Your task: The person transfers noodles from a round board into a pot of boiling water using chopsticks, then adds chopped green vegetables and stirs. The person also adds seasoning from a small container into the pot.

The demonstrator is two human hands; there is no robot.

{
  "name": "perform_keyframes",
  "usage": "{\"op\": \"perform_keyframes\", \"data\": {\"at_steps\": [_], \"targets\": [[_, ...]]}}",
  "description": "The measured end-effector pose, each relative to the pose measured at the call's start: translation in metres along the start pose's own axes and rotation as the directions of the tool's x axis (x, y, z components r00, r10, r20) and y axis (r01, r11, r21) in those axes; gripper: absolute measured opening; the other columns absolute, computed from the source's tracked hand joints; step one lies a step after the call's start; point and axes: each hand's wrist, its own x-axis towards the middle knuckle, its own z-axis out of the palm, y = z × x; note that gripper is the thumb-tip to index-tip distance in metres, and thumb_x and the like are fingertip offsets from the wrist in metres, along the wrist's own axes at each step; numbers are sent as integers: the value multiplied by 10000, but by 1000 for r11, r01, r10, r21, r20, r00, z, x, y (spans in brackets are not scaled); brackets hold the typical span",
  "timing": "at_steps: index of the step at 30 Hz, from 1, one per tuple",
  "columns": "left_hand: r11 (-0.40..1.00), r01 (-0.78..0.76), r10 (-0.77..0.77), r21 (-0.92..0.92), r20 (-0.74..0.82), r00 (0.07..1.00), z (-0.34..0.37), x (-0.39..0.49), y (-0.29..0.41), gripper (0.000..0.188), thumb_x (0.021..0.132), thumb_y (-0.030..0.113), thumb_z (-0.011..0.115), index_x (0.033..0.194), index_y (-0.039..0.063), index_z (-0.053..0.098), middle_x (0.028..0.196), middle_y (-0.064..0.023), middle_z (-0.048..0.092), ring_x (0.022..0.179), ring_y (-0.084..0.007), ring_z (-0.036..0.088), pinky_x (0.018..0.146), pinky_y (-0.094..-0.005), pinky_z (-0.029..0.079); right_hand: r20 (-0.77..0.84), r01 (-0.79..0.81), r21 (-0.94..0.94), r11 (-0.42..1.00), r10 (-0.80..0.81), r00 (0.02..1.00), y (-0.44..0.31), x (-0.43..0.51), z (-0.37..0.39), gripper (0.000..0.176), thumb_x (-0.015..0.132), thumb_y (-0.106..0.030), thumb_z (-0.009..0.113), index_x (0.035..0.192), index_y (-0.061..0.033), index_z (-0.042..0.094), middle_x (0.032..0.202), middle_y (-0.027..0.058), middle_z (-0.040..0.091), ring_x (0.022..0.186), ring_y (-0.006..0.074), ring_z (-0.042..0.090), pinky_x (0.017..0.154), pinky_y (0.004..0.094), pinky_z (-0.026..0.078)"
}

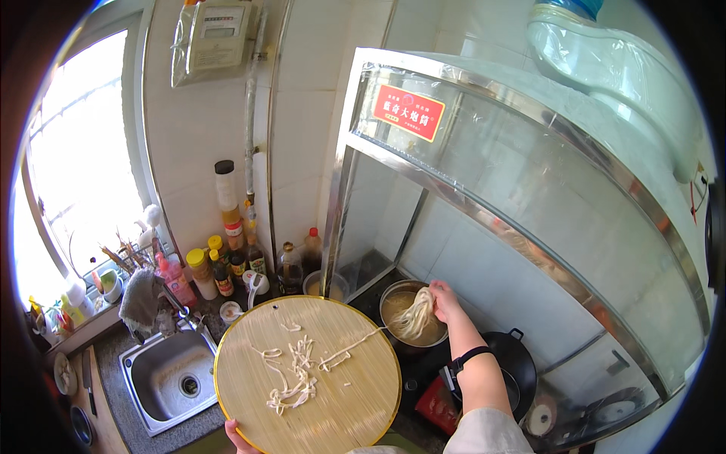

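Observation:
My right hand [443,301] grips a bunch of pale raw noodles [417,315] over a metal pot [391,298] of cloudy liquid; the lower strands hang at the liquid. My left hand [238,437] holds the lower left edge of a round wooden board [244,369] with a yellow rim. Loose noodles [300,352] lie scattered across the board, and one strand stretches past its right edge towards the pot.
A steel sink [164,369] is at the left, with a knife [89,380] beyond it. Sauce bottles [221,275] stand along the wall. A black wok [510,363] sits right of the pot, below a glass-and-metal hood frame [454,74].

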Motion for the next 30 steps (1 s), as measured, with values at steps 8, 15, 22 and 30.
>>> {"op": "perform_keyframes", "data": {"at_steps": [8, 15, 22, 30], "targets": [[1000, -4, 4, 2, -4, 1000, 23, -8, -2, 661, 750, 377, 584, 1325, 59, 509, 1270, -160, 590, 1122, -368, 574, 948, -506, 483, 149, 5, -131, 991, 15, 989, -16, -4, -17, 294, 890, -61, 532, 1183, -33, 532, 1035, 119, 637, 892, 206, 642, 669, 345, 534], [1000, 18, -18, -16, -21, 1000, 24, -8, -1, 646, 749, 377, 583, 1309, 59, 525, 1258, -159, 599, 1099, -372, 585, 945, -505, 485, 11, 108, -235, 966, -109, 994, -9, 8, -25, 152, 959, -228, 553, 1048, -106, 575, 886, 22, 607, 773, 153, 606, 599, 316, 504], [999, 25, -26, -28, -50, 998, 9, -5, 1, 649, 745, 375, 579, 1309, 58, 526, 1264, -165, 598, 1103, -383, 582, 955, -518, 477, 24, 202, -240, 950, -203, 979, -37, 1, -36, 168, 917, -163, 584, 1042, -59, 627, 896, 52, 637, 840, 163, 618, 686, 330, 515], [999, 35, -37, -37, -45, 998, 15, -5, 2, 643, 737, 361, 580, 1304, 61, 532, 1255, -166, 603, 1099, -387, 585, 943, -524, 484, -11, 239, -549, 801, -293, 956, -33, 20, -36, 213, 912, -102, 591, 1111, -38, 634, 946, 79, 644, 787, 175, 627, 671, 314, 529]]}}
